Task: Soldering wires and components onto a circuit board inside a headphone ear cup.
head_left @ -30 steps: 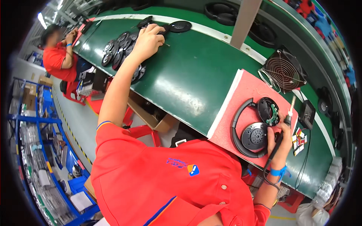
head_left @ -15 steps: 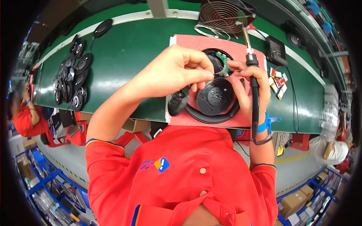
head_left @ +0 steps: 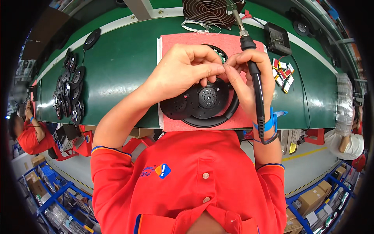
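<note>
**Both hands pinched together over the headphone on the pink mat**

Nearest me, at the mat's near edge, I see the black headphone [head_left: 202, 105] lying flat on the pink mat [head_left: 171, 46], its band curving along that edge and one perforated ear cup facing up.

Just above it my left hand [head_left: 183, 72] is curled nearly shut, thumb and fingers pinched on something small. I cannot make out what, since the fingertips cover it.

My right hand [head_left: 249, 78] meets it fingertip to fingertip, closed around a black soldering iron [head_left: 255, 78]. The iron's long axis runs near-to-far, its metal tip pointing toward the bench's far edge and its cord trailing back past my wrist and the blue wrist strap [head_left: 269, 124].

A second ear cup is mostly hidden behind both hands.

Farther off, at the far edge, a round wire fan guard [head_left: 206, 11] is cut off by the frame. Black round parts [head_left: 70, 91] cluster toward the left end of the green bench [head_left: 120, 66].
</note>
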`<action>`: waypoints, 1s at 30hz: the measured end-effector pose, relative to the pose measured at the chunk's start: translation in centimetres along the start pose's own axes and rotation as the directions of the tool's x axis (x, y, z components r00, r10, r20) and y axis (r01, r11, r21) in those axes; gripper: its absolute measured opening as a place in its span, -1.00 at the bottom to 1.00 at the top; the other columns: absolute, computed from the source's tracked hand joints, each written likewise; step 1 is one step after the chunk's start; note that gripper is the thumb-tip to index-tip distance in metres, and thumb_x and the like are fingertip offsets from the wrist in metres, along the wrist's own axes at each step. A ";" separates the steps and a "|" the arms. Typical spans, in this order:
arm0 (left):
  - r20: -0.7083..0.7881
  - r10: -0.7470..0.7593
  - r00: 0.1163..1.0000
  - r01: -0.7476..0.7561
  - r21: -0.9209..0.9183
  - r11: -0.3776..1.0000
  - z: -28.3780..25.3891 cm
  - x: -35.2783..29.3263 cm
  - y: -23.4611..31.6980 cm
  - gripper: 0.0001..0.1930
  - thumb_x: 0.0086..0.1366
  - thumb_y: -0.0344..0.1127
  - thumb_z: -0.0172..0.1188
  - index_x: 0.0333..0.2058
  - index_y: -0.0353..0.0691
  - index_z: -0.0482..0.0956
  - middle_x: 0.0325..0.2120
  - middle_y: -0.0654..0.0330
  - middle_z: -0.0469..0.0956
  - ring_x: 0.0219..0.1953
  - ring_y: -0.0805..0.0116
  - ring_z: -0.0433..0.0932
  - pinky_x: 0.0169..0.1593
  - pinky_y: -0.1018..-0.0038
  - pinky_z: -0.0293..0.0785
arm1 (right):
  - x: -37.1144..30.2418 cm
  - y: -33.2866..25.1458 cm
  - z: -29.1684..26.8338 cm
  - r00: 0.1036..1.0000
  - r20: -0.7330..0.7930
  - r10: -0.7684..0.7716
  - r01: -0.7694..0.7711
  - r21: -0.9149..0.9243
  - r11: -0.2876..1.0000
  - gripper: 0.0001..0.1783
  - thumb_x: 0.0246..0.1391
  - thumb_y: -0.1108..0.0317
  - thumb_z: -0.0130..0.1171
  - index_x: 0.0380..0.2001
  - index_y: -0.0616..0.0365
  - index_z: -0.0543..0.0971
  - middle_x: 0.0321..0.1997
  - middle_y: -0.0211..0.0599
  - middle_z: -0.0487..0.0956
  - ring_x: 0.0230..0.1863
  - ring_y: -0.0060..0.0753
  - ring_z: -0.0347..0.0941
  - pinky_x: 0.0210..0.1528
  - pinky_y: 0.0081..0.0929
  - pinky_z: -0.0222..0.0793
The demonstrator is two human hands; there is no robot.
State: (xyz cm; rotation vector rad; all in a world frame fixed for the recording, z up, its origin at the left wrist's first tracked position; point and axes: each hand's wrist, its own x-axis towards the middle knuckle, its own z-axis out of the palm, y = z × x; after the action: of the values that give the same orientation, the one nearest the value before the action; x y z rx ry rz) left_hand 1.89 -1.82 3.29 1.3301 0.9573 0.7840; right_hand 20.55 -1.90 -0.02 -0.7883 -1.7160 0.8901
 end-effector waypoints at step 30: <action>-0.099 0.291 0.952 -0.141 0.702 0.698 -3.9 2.2 -3.5 -0.90 0.00 -0.40 0.24 -0.50 -0.31 0.64 -0.28 0.17 0.59 -0.08 0.22 0.43 0.05 0.39 0.30 | -0.3 1.1 -0.4 0.983 0.062 -0.170 0.181 -0.356 0.917 -0.80 0.11 0.52 0.09 -0.17 0.28 0.48 -0.29 -0.18 0.60 -0.34 -0.48 0.48 -0.23 -0.57 0.38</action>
State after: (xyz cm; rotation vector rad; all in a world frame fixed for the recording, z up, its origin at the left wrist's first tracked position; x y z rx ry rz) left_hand -0.90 1.41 -0.44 2.0800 1.3514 0.7797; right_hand 21.13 -1.49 -1.00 -0.8447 -1.9730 0.4691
